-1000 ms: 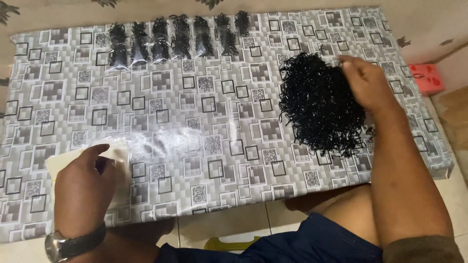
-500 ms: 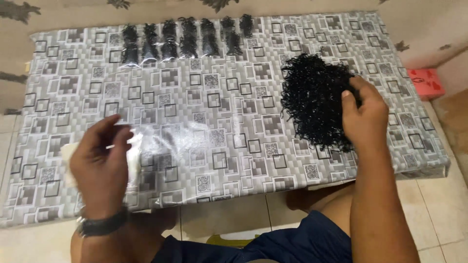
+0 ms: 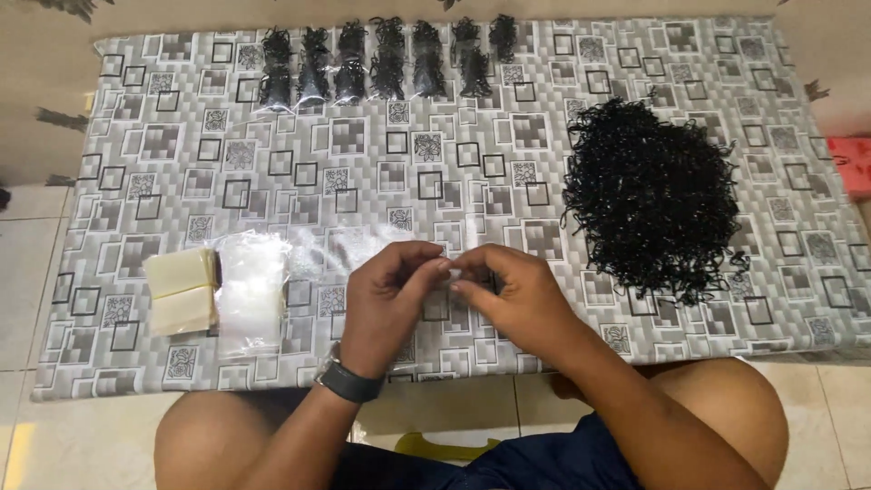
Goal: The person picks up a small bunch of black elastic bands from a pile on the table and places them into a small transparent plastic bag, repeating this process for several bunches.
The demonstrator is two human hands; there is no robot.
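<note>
My left hand (image 3: 390,304) and my right hand (image 3: 513,295) meet at the front middle of the table, fingertips pinched together on a small clear bag (image 3: 451,267) that barely shows between them. A watch is on my left wrist. To the right of my hands lies a large loose pile of thin black bands (image 3: 653,195). Left of them lies a stack of clear bags (image 3: 249,290), with pale cream pads (image 3: 181,290) beside it. Whether my right hand also hides any black bands, I cannot see.
A row of several small bags filled with black bands (image 3: 381,59) lines the far edge. The low table wears a grey cover with a squares pattern (image 3: 363,181). A red object (image 3: 853,163) lies off the right edge. My knees sit under the front edge on a tiled floor.
My left hand came from the clear bag stack to the centre. My right hand left the black pile and moved left to meet it. The camera shifted so the table sits more centred.
</note>
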